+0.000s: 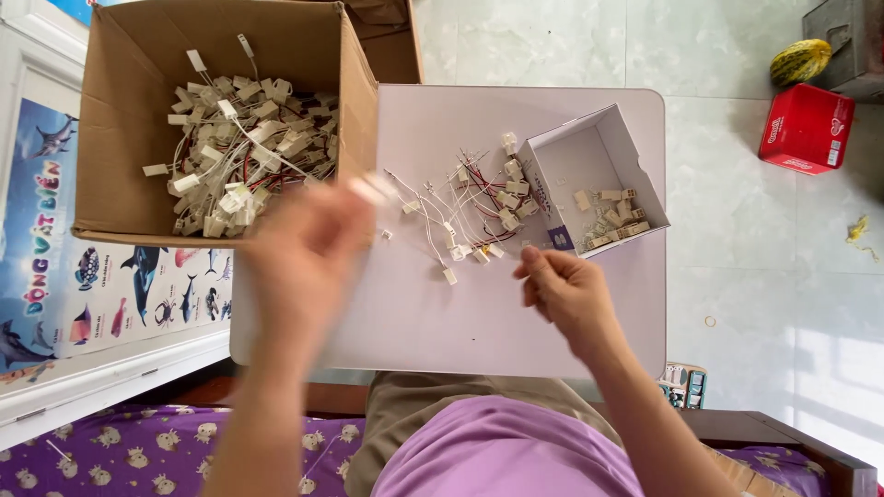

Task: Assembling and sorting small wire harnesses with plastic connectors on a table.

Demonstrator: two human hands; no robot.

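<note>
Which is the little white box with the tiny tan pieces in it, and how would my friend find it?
Start at the pale table in the middle. On its right edge, past the loose pile of wired connectors, sits the small white box, open and turned cornerwise. Unlike the big brown carton on the left, heaped with wired connectors, it is white, much smaller, and holds only a few tan pieces without wires.

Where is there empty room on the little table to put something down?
Bare patches on the table: the near strip between the two hands, and the far edge beside the cardboard box. It is crowded in the middle, where the wired connectors lie beside the small white box.
</note>
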